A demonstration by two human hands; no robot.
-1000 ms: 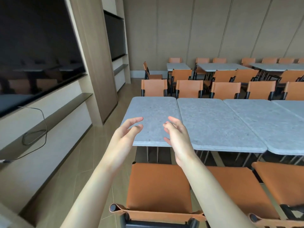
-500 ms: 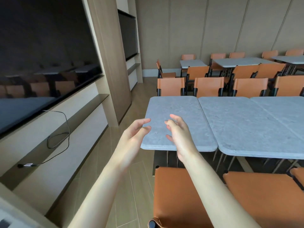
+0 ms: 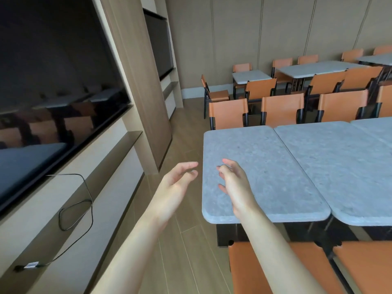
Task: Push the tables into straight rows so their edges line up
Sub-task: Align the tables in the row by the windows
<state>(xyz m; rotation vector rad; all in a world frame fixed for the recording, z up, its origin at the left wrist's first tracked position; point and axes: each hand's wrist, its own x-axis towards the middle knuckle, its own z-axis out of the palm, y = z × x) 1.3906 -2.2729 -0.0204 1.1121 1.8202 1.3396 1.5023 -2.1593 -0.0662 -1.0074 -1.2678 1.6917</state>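
**Both hands raised near the end table, nothing held**

Head view, single frame. Two bare forearms are extended forward from the bottom of the picture.

Left hand: raised over the wooden floor, just left of the end table. Fingers are loosely spread and slightly bent, thumb apart from them. Nothing is gripped. No contact with the table edge is seen; a narrow strip of floor shows between the fingertips and the table's left edge.

Right hand: seen in front of the end table's grey stone-look top, near its left edge. Fingers are relaxed and gently curled, palm turned toward the left hand. Nothing is held. Whether it touches the top cannot be told from this angle.

End table: rounded corners, at the left end of the near row. Its right edge lies against the second table. The second table's near edge sits slightly closer to the camera than the end table's, so the two near edges are not flush. A third top is partly visible at the right border.

Surroundings: orange chairs are lined along the far side of the row; two more orange seats are seen at the near side, below the right forearm. A further row of tables with chairs stands by the back wall. A large dark screen is mounted on the left wall, with a black cable looped on the ledge below it.
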